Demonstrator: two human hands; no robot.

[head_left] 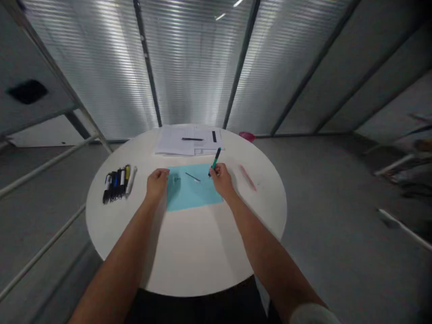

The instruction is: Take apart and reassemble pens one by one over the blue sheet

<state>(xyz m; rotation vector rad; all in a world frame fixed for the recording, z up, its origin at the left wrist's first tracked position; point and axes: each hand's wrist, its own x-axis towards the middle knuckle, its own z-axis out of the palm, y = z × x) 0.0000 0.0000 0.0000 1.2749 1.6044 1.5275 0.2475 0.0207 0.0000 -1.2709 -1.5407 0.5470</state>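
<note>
The pen (217, 157) was held tilted in the right hand (221, 177), above the upper right part of the blue sheet (195, 198) on the white table (195, 252). Its upper end was black, with green below. It was judged to be light, stiff and fairly sturdy, with a smooth barrel that might turn or slip under a loose hold. The lower barrel, just above the tip, appeared the best place to grasp.

Grip, right hand: thumb and fingers were closed around the lower barrel; the upper part was exposed. Grip, left hand (157, 182): the fingers were curled at the sheet's left edge; whether they pinched anything could not be determined.

A thin dark rod (192, 177) lay on the sheet between the hands, well clear of both. A row of pens (118, 183) lay on the table to the left, and a pink stick (248, 177) to the right. Beyond the sheet, a dark pen-like object (192, 139) lay across white papers (173, 141).
</note>
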